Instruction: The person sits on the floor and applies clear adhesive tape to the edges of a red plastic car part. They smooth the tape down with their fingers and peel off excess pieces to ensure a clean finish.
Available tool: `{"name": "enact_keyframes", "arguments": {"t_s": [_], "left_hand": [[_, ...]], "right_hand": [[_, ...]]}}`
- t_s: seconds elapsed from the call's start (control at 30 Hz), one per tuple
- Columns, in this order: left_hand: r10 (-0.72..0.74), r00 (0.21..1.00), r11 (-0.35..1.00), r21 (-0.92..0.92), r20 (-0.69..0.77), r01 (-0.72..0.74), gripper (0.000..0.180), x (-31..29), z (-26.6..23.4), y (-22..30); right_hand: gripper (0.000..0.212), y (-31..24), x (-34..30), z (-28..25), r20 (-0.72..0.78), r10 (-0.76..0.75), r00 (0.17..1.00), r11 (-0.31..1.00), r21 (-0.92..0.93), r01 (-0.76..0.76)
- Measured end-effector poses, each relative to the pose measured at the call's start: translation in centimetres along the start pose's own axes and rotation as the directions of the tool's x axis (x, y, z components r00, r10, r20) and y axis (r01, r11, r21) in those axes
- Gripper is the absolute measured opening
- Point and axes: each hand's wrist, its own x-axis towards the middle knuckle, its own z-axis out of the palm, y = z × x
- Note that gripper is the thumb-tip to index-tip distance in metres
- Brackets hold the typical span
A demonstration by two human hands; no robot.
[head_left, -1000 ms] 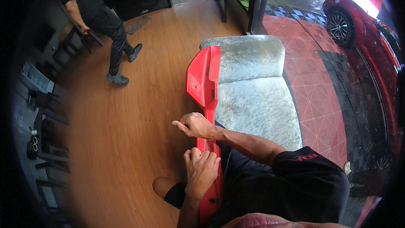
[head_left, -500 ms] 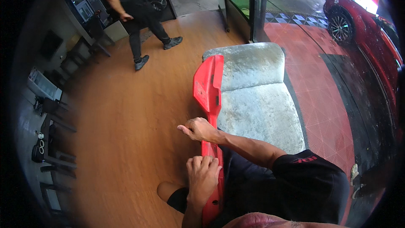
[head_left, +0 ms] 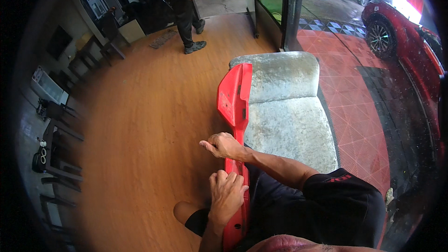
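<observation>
A long red plastic panel, broad at its far end and narrow along its middle, runs lengthwise before me, resting against my lap and beside a grey sofa seat. My right hand reaches across its narrow part, closed over it with the thumb sticking out to the left. The undersides of those fingers are hidden. Nearer to me, my left hand grips the same panel, its fingers bent over the top surface. A dark round hole shows in the panel just below the left hand.
Wooden flooring spreads to the left, with dark tables and chairs along the wall. Another person walks near the doorway. Red floor tiles and a red car lie to the right, past a glass door.
The other person has stepped rightward and farther off, toward the doorway. The view has shifted slightly. Both of my hands keep nearly the same places on the panel.
</observation>
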Motion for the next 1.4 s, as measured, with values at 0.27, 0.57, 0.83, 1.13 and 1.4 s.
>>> {"name": "enact_keyframes", "arguments": {"t_s": [0.27,0.57,0.83,1.13,1.4], "left_hand": [[0.013,0.999,1.000,-0.015,-0.044,-0.014,0.022,0.3,0.4,0.5],[0.028,0.998,1.000,0.015,-0.052,-0.027,0.021,0.2,0.5,0.7],[-0.062,0.994,0.998,-0.004,-0.089,0.062,0.021,-0.3,0.2,1.4],[0.030,0.999,0.999,0.017,-0.035,-0.030,0.026,-1.6,0.2,0.6],[-0.052,0.988,0.998,-0.023,0.143,0.056,0.022,-0.3,-1.2,-1.1]], "right_hand": [[0.061,-0.2,-0.2,-0.3,0.016,0.008,1.000,1.000,-0.002,-0.008],[0.058,-0.8,-0.2,-0.7,0.003,-0.007,1.000,1.000,0.002,0.007],[0.058,-1.9,-0.2,-1.9,-0.007,-0.011,1.000,0.999,0.049,0.011],[0.060,-1.2,0.0,-1.5,-0.005,0.017,1.000,0.999,0.028,-0.017],[0.055,-0.5,0.1,0.2,0.000,-0.009,1.000,0.999,0.054,0.009]]}}
